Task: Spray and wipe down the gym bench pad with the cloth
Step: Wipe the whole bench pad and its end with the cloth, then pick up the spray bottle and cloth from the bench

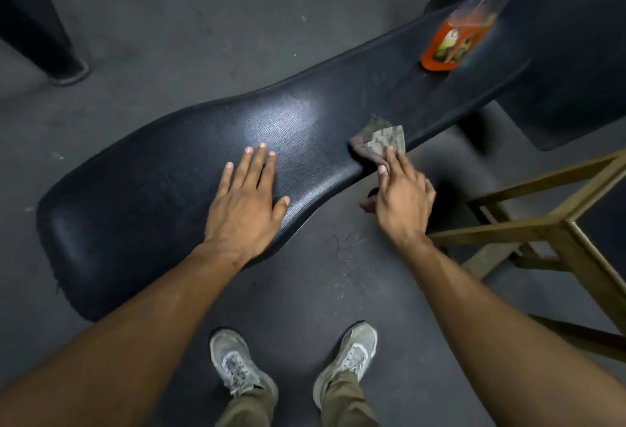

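Note:
A long black gym bench pad [152,196] runs from lower left to upper right. My left hand [247,193] lies flat on its middle, fingers spread, holding nothing. My right hand [401,196] grips a crumpled grey cloth [379,140] at the pad's near edge, with the cloth pressed on the pad. A spray bottle [454,40] with orange liquid and a clear top stands upright on the far right end of the pad, apart from both hands. A shiny patch shows on the pad just beyond my left fingers.
A wooden stool frame [548,223] stands close on the right. A dark machine leg [44,30] is at the upper left and a dark padded block [576,54] at the upper right. My two shoes [291,362] are on the grey floor below the pad.

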Tool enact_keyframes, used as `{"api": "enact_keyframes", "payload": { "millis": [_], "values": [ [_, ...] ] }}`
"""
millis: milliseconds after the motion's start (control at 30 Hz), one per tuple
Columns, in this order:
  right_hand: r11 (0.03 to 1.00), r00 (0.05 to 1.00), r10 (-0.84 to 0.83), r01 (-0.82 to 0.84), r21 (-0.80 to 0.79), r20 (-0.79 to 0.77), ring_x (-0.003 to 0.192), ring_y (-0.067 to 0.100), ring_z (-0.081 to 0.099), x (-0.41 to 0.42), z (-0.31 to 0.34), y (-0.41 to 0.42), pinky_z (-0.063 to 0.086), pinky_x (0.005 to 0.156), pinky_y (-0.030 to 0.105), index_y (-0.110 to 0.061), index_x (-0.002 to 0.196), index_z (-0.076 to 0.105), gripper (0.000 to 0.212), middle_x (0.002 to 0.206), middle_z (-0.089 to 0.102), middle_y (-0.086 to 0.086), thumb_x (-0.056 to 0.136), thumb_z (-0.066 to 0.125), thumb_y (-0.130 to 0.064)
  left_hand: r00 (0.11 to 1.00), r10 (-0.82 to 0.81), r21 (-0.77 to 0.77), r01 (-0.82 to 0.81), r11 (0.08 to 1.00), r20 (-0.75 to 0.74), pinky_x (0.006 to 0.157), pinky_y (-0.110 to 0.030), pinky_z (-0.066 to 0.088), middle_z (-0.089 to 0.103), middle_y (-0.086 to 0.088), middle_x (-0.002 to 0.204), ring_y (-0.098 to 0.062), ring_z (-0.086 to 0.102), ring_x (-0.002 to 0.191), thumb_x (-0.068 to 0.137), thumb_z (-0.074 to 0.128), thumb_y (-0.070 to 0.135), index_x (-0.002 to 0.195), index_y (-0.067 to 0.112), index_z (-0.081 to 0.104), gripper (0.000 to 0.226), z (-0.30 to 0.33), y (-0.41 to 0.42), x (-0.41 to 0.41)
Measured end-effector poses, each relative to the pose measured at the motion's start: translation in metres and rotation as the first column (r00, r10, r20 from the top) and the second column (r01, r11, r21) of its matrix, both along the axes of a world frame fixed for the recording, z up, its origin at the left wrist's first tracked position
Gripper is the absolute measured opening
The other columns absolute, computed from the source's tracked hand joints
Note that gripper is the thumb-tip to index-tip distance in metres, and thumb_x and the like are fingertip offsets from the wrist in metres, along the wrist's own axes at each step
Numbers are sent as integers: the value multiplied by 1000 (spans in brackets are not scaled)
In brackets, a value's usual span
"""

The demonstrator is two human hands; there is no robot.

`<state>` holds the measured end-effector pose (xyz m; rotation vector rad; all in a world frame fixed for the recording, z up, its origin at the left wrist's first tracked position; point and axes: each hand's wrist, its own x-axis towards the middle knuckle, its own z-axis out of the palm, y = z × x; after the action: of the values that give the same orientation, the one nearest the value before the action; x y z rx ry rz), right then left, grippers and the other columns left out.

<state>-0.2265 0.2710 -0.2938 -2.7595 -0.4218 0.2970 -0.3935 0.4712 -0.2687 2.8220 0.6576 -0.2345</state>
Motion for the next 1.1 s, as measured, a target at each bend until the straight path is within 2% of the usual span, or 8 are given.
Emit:
{"api": "enact_keyframes", "payload": {
  "millis": [100, 200, 300, 367, 533, 633, 833, 1100],
  "values": [
    [971, 984, -105, 132, 199, -141, 124, 26, 64, 15, 14, -27, 48, 107, 45, -44, 148, 51, 46, 140, 66, -1, 110, 27, -53, 1000, -20, -25, 20, 999, 2, 130, -45, -2, -8, -1, 173, -18, -11, 159, 105, 32, 51, 165, 14, 1, 77, 15, -13, 27],
    [842, 943, -186, 298, 449, -277, 83, 2, 73, 40, 41, -53, 55, 86, 18, -43, 117, 69, 36, 98, 76, -17, 111, 34, -45, 999, -36, -45, 36, 998, 5, 130, -43, -3, -12, 1, 173, -16, -14, 159, 105, 30, 53, 165, 16, -3, 78, 33, -29, 60],
    [750, 912, -193, 376, 544, -363, 78, 23, 74, 68, 82, -73, 62, 73, 39, -63, 110, 68, 35, 95, 79, -1, 108, 36, -50, 999, -28, -94, 30, 995, 27, 129, -41, -5, -14, 4, 172, -13, -15, 158, 105, 30, 55, 165, 18, -6, 79, 58, -47, 97],
    [724, 907, -170, 380, 576, -385, 57, 26, 69, 89, 106, -86, 53, 50, 32, -70, 99, 67, 43, 85, 75, -2, 112, 37, -42, 999, -20, -117, 25, 993, 45, 129, -41, -6, -13, 5, 172, -12, -15, 158, 105, 31, 56, 165, 19, -6, 79, 78, -59, 121],
    [638, 915, -210, 395, 662, -344, 54, 12, 61, 141, 161, -114, 48, 51, 25, -36, 124, 72, 35, 81, 74, -1, 113, 39, -33, 993, 21, -202, 3, 979, 116, 130, -38, -1, -5, 5, 174, -14, -3, 160, 104, 41, 54, 166, 19, -1, 82, 120, -79, 188],
    [580, 906, -233, 421, 698, -354, 43, 16, 57, 169, 190, -125, 45, 41, 21, -40, 126, 67, 33, 60, 67, 0, 114, 37, -30, 988, 21, -249, 18, 968, 153, 130, -41, 6, 3, 1, 174, -19, 7, 160, 102, 48, 54, 166, 17, 3, 86, 138, -84, 230],
    [515, 905, -204, 423, 746, -372, 44, 16, 60, 212, 228, -126, 46, 42, 28, -61, 114, 61, 27, 109, 80, -3, 111, 39, -46, 983, 53, -365, 15, 931, 175, 127, -42, 20, 11, -5, 173, -28, 19, 158, 98, 60, 50, 165, 13, 6, 94, 156, -87, 308],
    [495, 899, -203, 435, 752, -387, 58, 4, 62, 267, 225, -109, 49, 52, 28, -60, 112, 66, 28, 113, 77, -21, 110, 41, -47, 966, 82, -476, 46, 878, 244, 125, -41, 22, 15, -10, 172, -29, 22, 156, 90, 75, 44, 165, 13, 2, 109, 154, -79, 410]
  ]
}}
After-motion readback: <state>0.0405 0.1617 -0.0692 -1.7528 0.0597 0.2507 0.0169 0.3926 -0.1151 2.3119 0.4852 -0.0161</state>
